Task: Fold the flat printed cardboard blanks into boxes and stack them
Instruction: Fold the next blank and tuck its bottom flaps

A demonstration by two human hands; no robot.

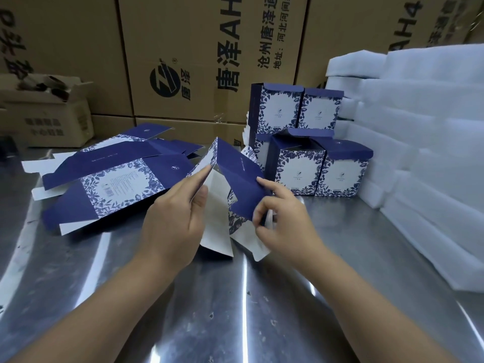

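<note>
A half-opened blue and white blank stands between my hands above the steel table, its white inside facing me. My left hand pinches its left panel between thumb and forefinger. My right hand grips the dark blue right panel, forefinger stretched along it and the other fingers curled at its lower edge. A loose pile of flat blanks lies to the left. Several folded boxes stand stacked in two tiers at the back right.
The shiny steel table spreads out in front of me. Stacked white foam sheets fill the right side. Large brown cartons wall the back, and a small open carton sits at the far left.
</note>
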